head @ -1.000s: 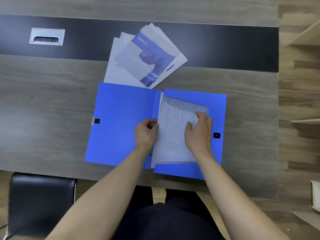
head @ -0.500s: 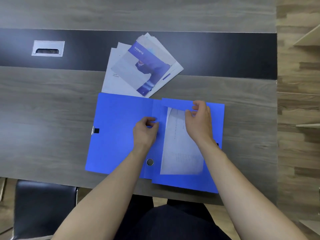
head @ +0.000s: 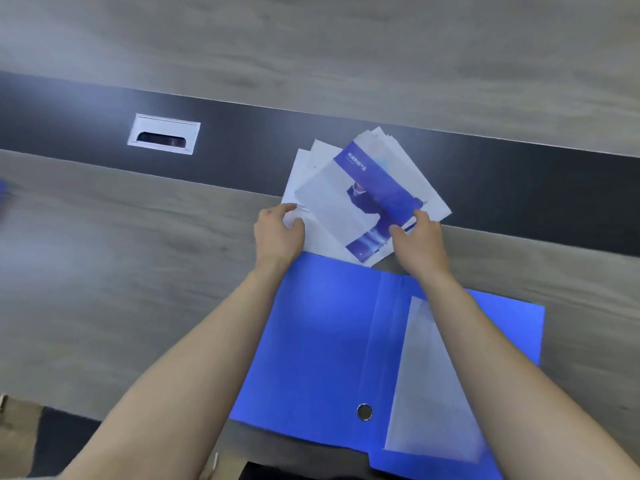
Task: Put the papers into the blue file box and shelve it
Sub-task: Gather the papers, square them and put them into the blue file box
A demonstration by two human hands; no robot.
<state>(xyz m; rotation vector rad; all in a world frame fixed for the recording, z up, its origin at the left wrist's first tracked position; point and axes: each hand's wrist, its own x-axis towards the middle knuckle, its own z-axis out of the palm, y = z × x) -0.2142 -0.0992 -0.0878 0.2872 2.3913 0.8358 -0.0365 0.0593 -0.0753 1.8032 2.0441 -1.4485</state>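
a: which step is this?
b: gathering the loose papers (head: 363,199) on the tabletop (head: 138,254); left hand (head: 277,233) and right hand (head: 420,240) press the fanned stack's two edges, not yet lifting; the blue file box (head: 325,341) lies open just beside it, one sheet (head: 429,386) inside.
a: next?
b: likely squaring the stack, then carrying it into the box.

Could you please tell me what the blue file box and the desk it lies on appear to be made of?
Blue file box: probably smooth plastic sheet, uniformly blue with a soft sheen and crisp fold lines, plus a metal-looking ring. Desk: grey wood-grain surface, likely matte laminate, with a dark strip.
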